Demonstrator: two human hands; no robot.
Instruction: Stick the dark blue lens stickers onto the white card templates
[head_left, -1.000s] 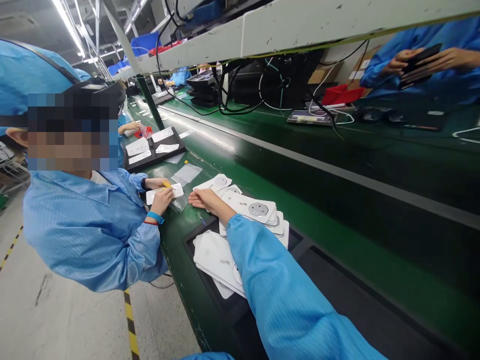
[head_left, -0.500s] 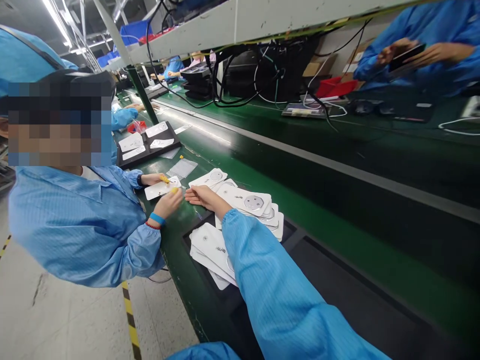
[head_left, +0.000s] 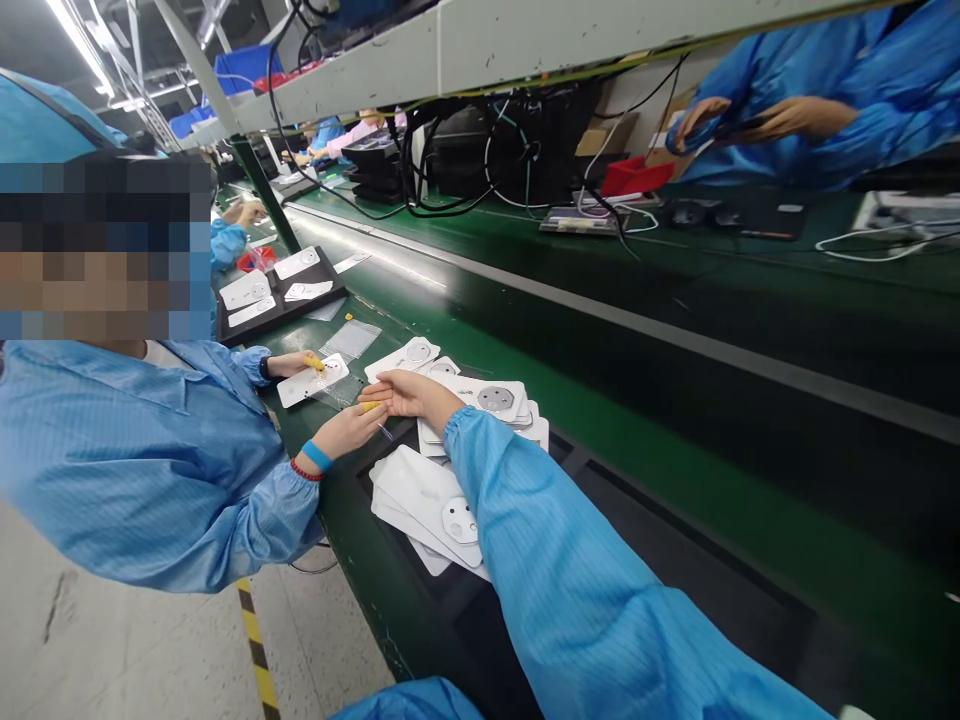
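Note:
My right hand (head_left: 405,393) is stretched out to the left with the palm turned up and the fingers extended. At my fingertips is the co-worker's nearer hand (head_left: 351,432), which has a yellow finger cover; whether something small lies between them I cannot make out. The co-worker's other hand (head_left: 294,363) holds a white panel (head_left: 300,387) with small dark holes, like a phone back cover. Below my wrist, white back covers with round camera areas lie in two loose stacks, a nearer stack (head_left: 424,500) and a farther stack (head_left: 495,398). My left hand is out of view.
A black tray (head_left: 600,500) lies under my forearm and the stacks. Farther left, another black tray (head_left: 330,285) holds several white covers. A clear plastic bag (head_left: 352,340) lies on the green bench. A shelf beam (head_left: 525,45) with hanging cables crosses above.
The co-worker's nearer hand has moved right to meet my fingertips, leaving the white panel in the other hand. My right hand stays outstretched. The view has shifted slightly.

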